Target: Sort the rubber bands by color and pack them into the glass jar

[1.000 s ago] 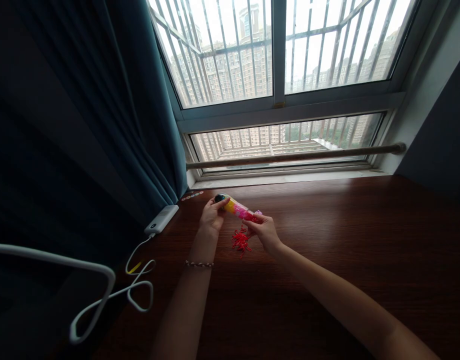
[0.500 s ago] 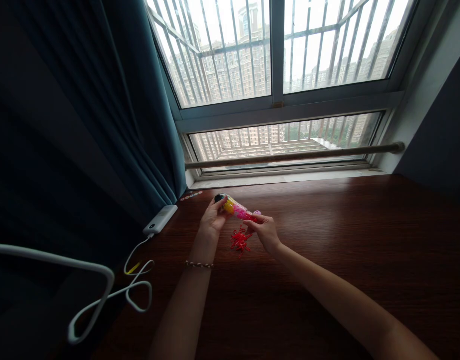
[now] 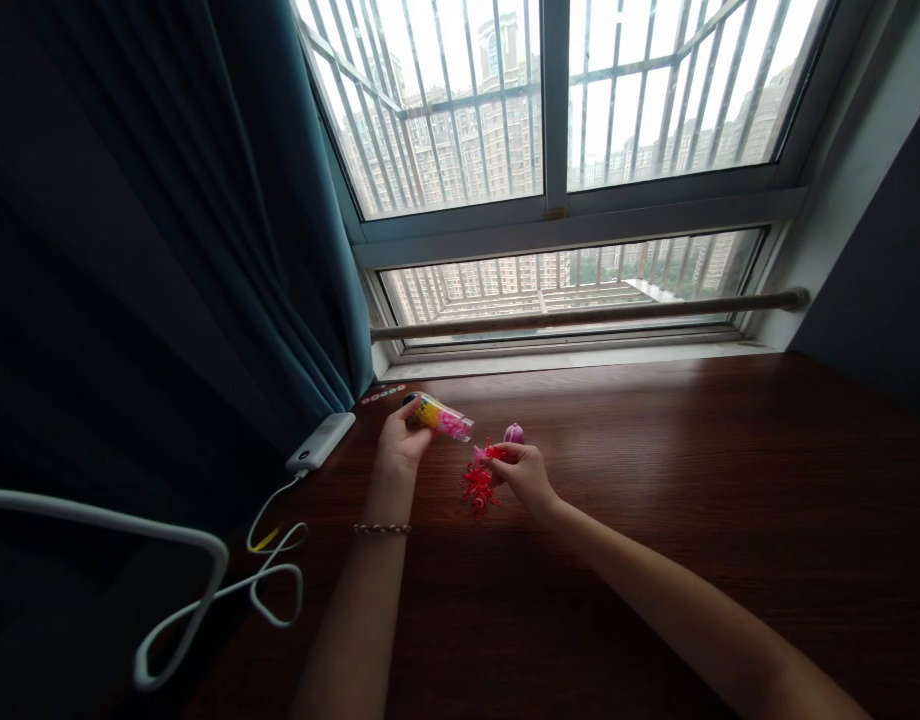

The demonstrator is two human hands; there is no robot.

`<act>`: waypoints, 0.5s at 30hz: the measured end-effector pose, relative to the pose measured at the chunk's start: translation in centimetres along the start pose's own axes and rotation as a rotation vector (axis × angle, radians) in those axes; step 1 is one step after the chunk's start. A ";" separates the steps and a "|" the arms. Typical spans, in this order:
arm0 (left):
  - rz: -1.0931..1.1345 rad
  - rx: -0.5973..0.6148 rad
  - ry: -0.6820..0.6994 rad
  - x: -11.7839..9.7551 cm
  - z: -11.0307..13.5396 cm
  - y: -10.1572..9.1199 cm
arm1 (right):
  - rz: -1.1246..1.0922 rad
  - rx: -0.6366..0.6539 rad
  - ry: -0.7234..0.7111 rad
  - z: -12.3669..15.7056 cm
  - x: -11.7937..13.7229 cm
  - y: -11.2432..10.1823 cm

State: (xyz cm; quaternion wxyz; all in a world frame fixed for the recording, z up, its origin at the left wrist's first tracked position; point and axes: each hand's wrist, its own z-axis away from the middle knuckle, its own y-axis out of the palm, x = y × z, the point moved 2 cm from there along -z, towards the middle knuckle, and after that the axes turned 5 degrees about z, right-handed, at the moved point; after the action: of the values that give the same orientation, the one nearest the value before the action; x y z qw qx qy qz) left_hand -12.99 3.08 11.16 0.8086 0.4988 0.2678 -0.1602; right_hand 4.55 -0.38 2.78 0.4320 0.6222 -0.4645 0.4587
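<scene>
My left hand [image 3: 401, 440] is closed around a clear tube [image 3: 452, 424], tilted with its clear end toward the right. Yellow and pink pieces show inside, and a dark part is at the held end. My right hand [image 3: 526, 475] pinches a small clump of red and pink pieces [image 3: 487, 453], too small to name surely. Just below it, a loose heap of red stringy bits [image 3: 478, 488] lies on the table. Behind the right fingers stands a round purple cap-like object [image 3: 513, 433], apart from the tube.
The dark wooden tabletop [image 3: 655, 480] runs up to the window sill. A white power bank-like box [image 3: 321, 442] with a looped white cable [image 3: 280, 568] lies at the left, beside a blue curtain [image 3: 310, 280]. Small round discs [image 3: 383, 393] lie near the sill. A rail [image 3: 580, 317] crosses the window.
My left hand has drawn the tube left, away from my right hand. A red and pink clump now shows in my right fingers, slightly lower, over the heap. The purple object is more exposed.
</scene>
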 end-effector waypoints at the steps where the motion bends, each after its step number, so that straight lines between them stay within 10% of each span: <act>1: 0.003 -0.001 0.005 -0.5 -0.1 -0.2 | 0.036 0.004 -0.009 0.1 -0.3 0.1; 15: 0.005 0.038 -0.015 -0.5 -0.3 -0.2 | 0.412 -0.057 -0.190 0.3 -0.8 0.0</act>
State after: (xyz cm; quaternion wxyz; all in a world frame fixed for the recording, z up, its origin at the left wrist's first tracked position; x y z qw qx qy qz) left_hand -13.62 3.21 11.19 0.8015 0.5135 0.2572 -0.1668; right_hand 4.46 -0.52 1.97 0.3006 0.5422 -0.6333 0.4633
